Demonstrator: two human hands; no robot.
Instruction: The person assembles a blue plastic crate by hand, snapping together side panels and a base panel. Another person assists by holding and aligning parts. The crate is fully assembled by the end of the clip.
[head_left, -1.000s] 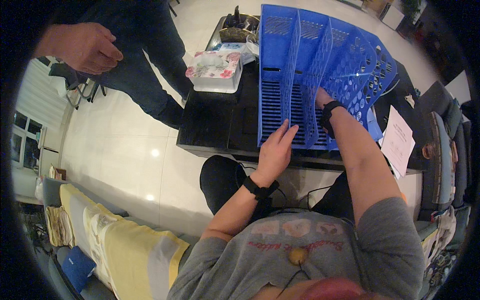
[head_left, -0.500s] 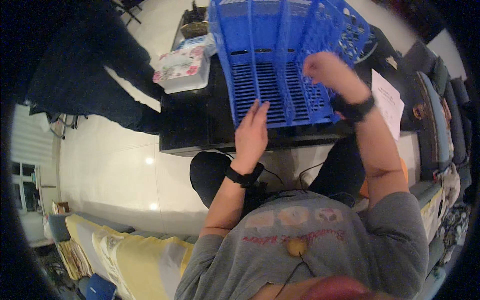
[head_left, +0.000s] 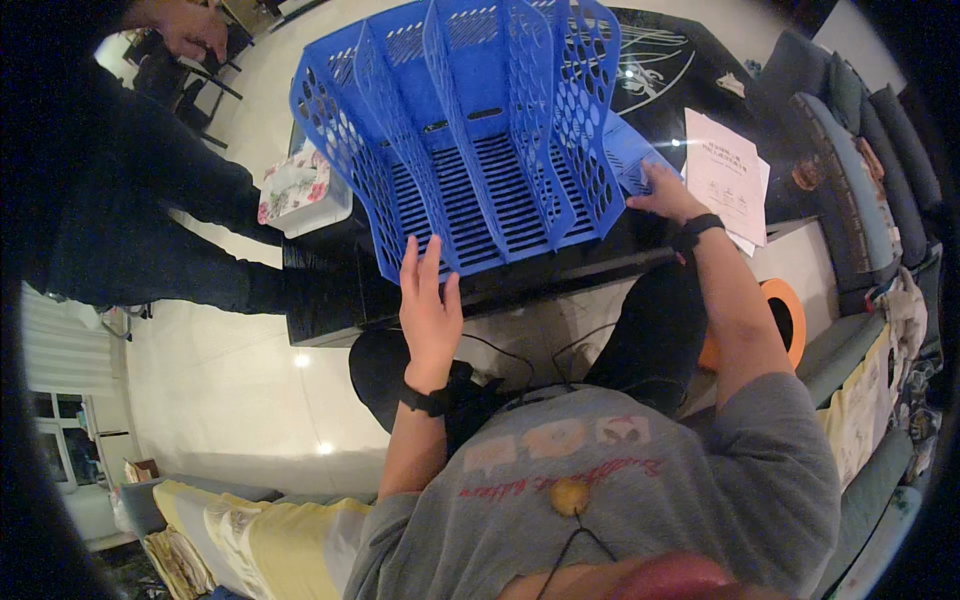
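Observation:
A blue plastic file rack (head_left: 470,200) with several upright dividers and a slotted base stands on the black table. My left hand (head_left: 430,310) is open at its front left corner, fingers stretched out and fingertips over the rack's edge. On the right side of the rack, my right hand (head_left: 668,195) has its thumb and fingers at the near corner of a flat blue panel (head_left: 625,150). The panel sits close against the rack's right wall, and its far part is hidden behind that wall.
Left of the rack is a white box with a floral lid (head_left: 305,190). Printed paper sheets (head_left: 725,175) lie on the table (head_left: 340,275) at the right. Another person's dark-clothed legs (head_left: 170,190) stand at the left. An orange ring-shaped thing (head_left: 790,325) is beside my right leg.
My right hand has moved from over the rack's right compartment to the blue panel outside it. The rack sits further left in view and is turned slightly. My left hand stays at its front edge.

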